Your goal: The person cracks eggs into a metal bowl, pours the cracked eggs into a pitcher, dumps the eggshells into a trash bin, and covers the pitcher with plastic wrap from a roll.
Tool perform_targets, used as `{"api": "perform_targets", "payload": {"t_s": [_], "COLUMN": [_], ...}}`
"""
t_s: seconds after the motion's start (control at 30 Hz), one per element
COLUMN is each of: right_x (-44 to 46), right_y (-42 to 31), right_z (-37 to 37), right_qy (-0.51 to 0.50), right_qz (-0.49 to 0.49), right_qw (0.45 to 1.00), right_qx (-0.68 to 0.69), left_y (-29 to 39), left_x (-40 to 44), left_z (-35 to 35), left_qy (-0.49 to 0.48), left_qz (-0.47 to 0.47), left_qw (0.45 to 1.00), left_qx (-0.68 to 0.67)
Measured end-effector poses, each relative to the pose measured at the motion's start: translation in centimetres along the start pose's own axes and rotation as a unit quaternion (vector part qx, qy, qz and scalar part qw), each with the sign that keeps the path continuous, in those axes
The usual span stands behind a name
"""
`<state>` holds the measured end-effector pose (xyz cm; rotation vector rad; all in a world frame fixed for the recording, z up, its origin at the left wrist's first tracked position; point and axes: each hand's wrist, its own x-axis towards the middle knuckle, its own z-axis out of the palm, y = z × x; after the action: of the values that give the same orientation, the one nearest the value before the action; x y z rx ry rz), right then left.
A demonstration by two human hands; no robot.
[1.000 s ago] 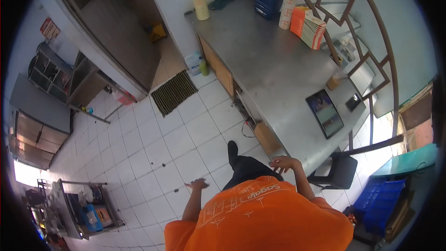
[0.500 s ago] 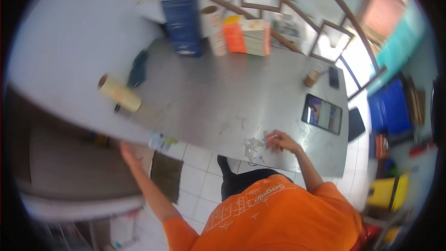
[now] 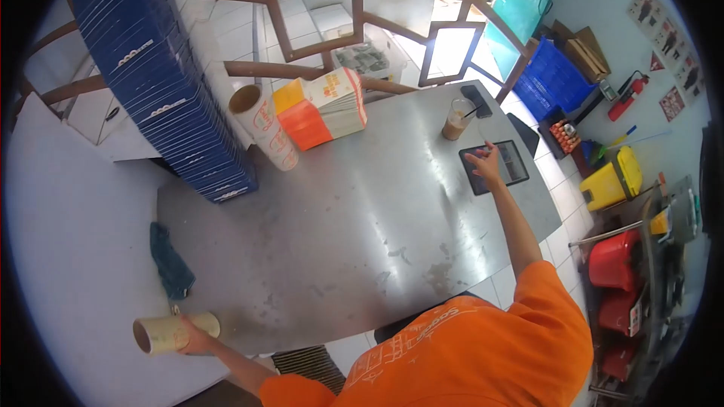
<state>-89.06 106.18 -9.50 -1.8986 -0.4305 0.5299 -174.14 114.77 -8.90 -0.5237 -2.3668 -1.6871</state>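
My left hand (image 3: pixel 197 336) is wrapped round a cream roll (image 3: pixel 158 335) with a hollow cardboard core, which lies on its side at the table's left front corner. Just beyond it lies a dark green cloth (image 3: pixel 172 262). On the right, my right hand (image 3: pixel 486 163) reaches over a black tablet (image 3: pixel 516 163) with its fingers apart and nothing in them. Whether the fingertips touch the screen, I cannot tell. A plastic cup (image 3: pixel 455 122) with a brown drink and a straw stands near the tablet, and a phone (image 3: pixel 477 100) lies behind the cup.
A tall stack of blue folded boxes (image 3: pixel 162 83) rises at the metal table's (image 3: pixel 324 234) back left. Beside it stand a printed white roll (image 3: pixel 265 132) and a bundle of orange-and-white packaging (image 3: pixel 323 109). A brown railing (image 3: pixel 392 26) runs behind. Blue crate (image 3: pixel 554 79) and yellow bin (image 3: pixel 612 181) are right.
My left hand has come up from beside the table edge and taken hold of the cream roll. My right hand has moved from the table's front to over the tablet. The view has shifted.
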Motion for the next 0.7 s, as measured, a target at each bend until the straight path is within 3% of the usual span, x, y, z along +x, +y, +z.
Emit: {"api": "perform_targets", "payload": {"t_s": [0.1, 0.23, 0.3, 0.33, 0.4, 0.43, 0.5, 0.7], "right_x": [3.9, 9.6, 12.3, 13.3, 14.8, 15.0, 15.4, 9.9], "right_y": [-1.0, 0.5, 1.1, 1.3, 1.0, 1.0, 0.8, -3.7], "right_z": [1.2, 2.9, 3.4, 3.8, 4.0, 3.9, 3.4, 1.5], "right_qy": [0.0, -0.01, -0.042, -0.055, -0.113, -0.129, -0.162, -0.273], "right_qz": [-0.028, -0.109, -0.176, -0.18, -0.297, -0.3, -0.319, -0.371], "right_qw": [1.0, 0.994, 0.983, 0.982, 0.948, 0.945, 0.934, 0.887], "right_qx": [-0.004, -0.03, -0.029, -0.026, 0.015, 0.013, 0.019, 0.014], "left_y": [1.8, 0.7, 1.8, 3.1, 5.6, 5.6, 5.6, 6.9], "left_x": [-1.6, -5.6, -10.3, -13.3, -20.1, -23.2, -29.6, -45.0], "left_z": [-1.6, -4.2, -7.4, -9.2, -13.1, -15.1, -19.3, -28.8], "left_qy": [-0.046, -0.027, -0.107, -0.094, -0.143, -0.127, -0.185, -0.118], "left_qz": [-0.004, 0.027, 0.167, 0.166, 0.047, 0.042, -0.04, -0.111], "left_qw": [0.999, 0.999, 0.976, 0.978, 0.979, 0.982, 0.956, 0.946], "left_qx": [-0.014, -0.002, -0.089, -0.084, -0.141, -0.134, -0.223, -0.281]}}
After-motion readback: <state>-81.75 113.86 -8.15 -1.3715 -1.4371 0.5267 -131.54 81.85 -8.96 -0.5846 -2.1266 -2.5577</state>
